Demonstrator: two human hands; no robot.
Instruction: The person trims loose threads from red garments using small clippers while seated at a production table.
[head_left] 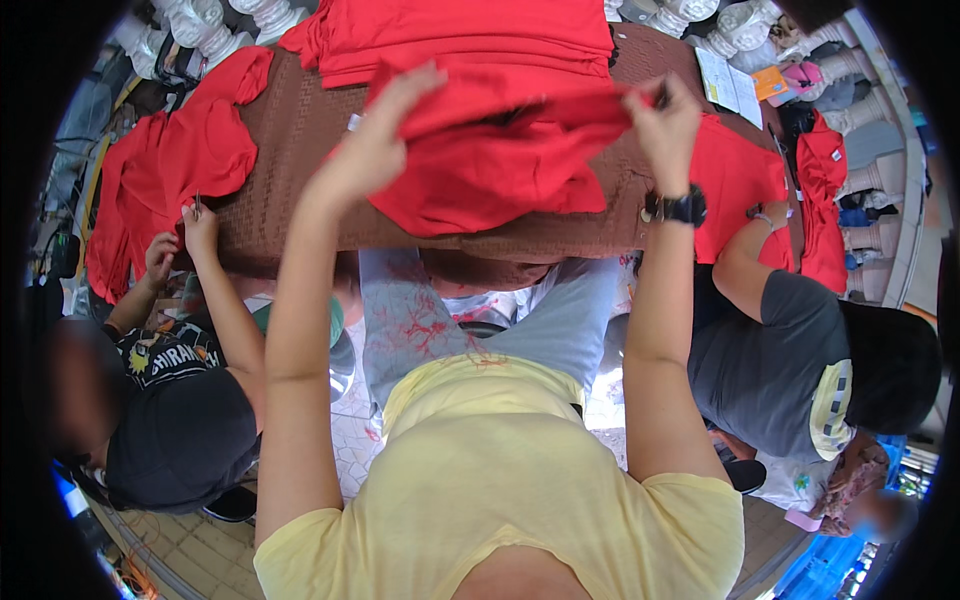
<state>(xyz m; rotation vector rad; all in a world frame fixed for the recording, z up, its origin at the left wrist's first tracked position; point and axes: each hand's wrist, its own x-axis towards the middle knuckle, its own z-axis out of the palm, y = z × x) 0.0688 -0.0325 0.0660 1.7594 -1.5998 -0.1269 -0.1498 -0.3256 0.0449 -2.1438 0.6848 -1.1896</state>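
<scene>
A red garment [490, 170] is partly lifted off the brown-covered table in front of me, its upper edge stretched between my hands and blurred by motion. My right hand [665, 125], with a dark watch at the wrist, pinches the garment's right end between thumb and fingers. At the left end, my left hand [380, 135] is closed on the fabric, its fingers pointing away from me and slightly smeared. The garment's lower part hangs in loose folds over the table near its front edge.
Beyond it lies a stack of folded red garments [460, 40] on the table [290, 150]. At left, a person [190, 410] holds a small tool at red cloth [170, 170]. At right, another person [780, 350] reaches to red cloth [735, 185]. An open notebook [728, 85] lies far right.
</scene>
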